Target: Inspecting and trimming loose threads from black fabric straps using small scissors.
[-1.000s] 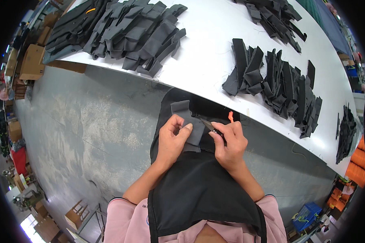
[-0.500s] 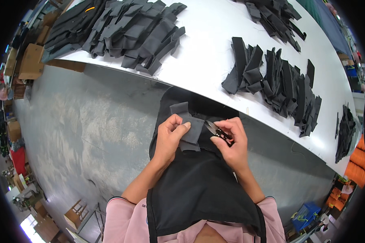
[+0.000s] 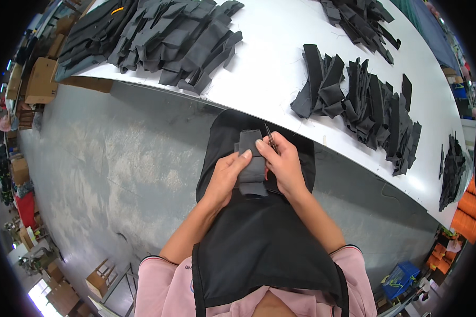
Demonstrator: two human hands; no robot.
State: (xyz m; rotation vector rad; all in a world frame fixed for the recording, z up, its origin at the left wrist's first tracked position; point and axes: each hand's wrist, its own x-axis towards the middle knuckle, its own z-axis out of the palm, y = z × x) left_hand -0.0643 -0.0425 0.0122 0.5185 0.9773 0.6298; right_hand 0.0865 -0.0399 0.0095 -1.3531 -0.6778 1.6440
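A small dark grey piece of sewn fabric (image 3: 252, 169) lies over the black apron (image 3: 264, 243) on my lap. My left hand (image 3: 228, 173) pinches its left edge, thumb on top. On the opposite edge, the thumb of my right hand (image 3: 284, 162) presses the same fabric piece. Tucked in my right hand are thread snips (image 3: 270, 138), their blades pointing away past the fingers; most of the handle is hidden by the palm.
Beyond my lap runs a white table (image 3: 269, 68). Grey fabric pieces lie heaped (image 3: 180, 45) at its left, with a bundle of dark strips (image 3: 373, 105) at right. Cardboard boxes (image 3: 40, 80) stand far left, a blue crate (image 3: 400, 280) lower right.
My right hand has moved left onto the fabric piece, and the snips have swung to point away from me. The fabric is now straightened and held from both sides.
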